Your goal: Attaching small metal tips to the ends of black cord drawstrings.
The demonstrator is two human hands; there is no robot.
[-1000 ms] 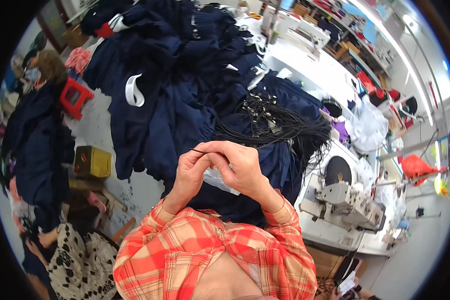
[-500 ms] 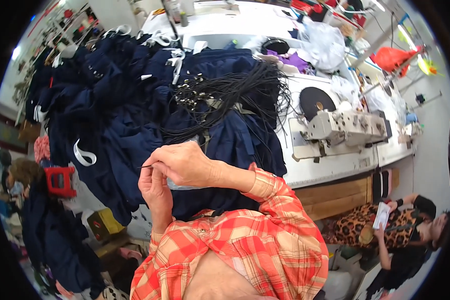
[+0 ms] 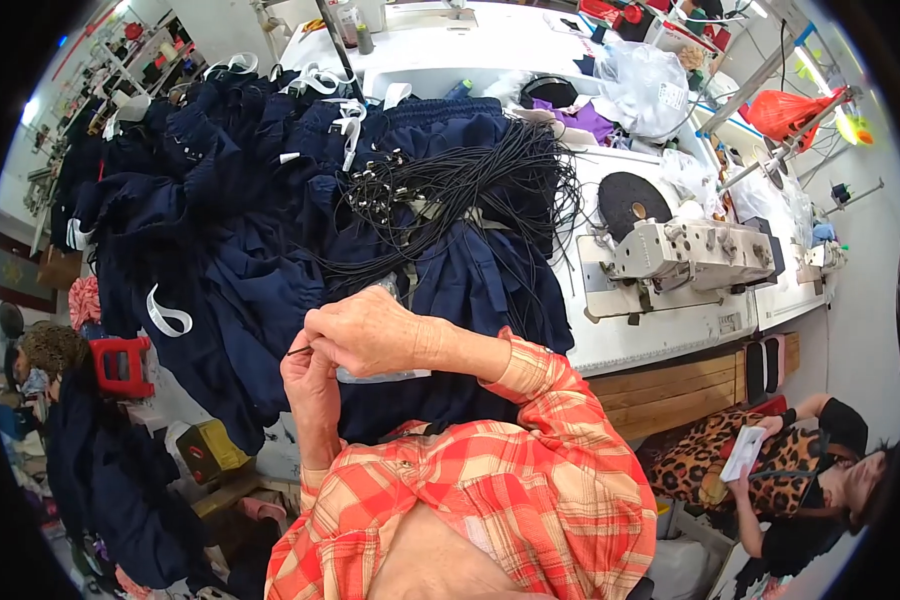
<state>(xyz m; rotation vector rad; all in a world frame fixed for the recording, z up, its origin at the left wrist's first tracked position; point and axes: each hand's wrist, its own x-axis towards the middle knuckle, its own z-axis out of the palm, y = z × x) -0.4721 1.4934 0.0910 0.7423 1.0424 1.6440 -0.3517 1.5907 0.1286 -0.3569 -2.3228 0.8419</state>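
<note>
My left hand [image 3: 312,385] and my right hand [image 3: 365,332] meet above the near edge of a garment pile, with their fingertips pinched together. A short piece of thin dark cord [image 3: 296,351] shows at the fingers; the rest of it is hidden by them. Beyond my hands, a bundle of thin black cords [image 3: 490,180] with small shiny metal tips lies across navy blue garments [image 3: 210,240]. Just under my right wrist, part of a clear plastic bag [image 3: 385,376] can be seen. A white strap loop [image 3: 168,316] lies on the cloth to the left.
An industrial sewing machine [image 3: 695,250] stands on the white table [image 3: 650,340] at the right, beside a black roll of tape [image 3: 630,200]. Plastic bags [image 3: 642,90] lie farther back. One person [image 3: 770,470] is at the lower right, another [image 3: 110,470] at the left near a red stool [image 3: 122,366].
My hands stay together, with the right fingers shifted slightly over the left. Less of the dark cord sticks out to the left. The person at the right has lowered the white object a little.
</note>
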